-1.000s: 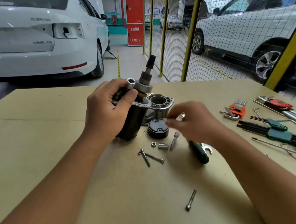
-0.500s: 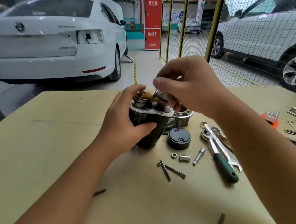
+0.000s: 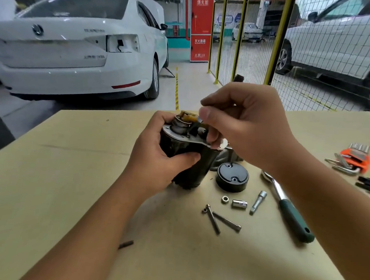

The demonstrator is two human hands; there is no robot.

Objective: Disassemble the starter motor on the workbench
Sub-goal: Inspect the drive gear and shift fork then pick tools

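Left hand (image 3: 157, 157) is gripping the starter motor (image 3: 187, 161) upright while right hand (image 3: 243, 124) is pinching a small part atop it, likely needing a careful lift next.

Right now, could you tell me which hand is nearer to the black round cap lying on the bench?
Right. The right hand hovers just above and behind the black cap; the left hand grips the motor body farther left.

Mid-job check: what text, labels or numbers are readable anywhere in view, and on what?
"119": bottom of the red cabinet, after blurred characters.
Its two upper white signs: characters too blurred to read.
White car boot lettering: blurred.
Starter motor, end cap, ratchet: no text visible.
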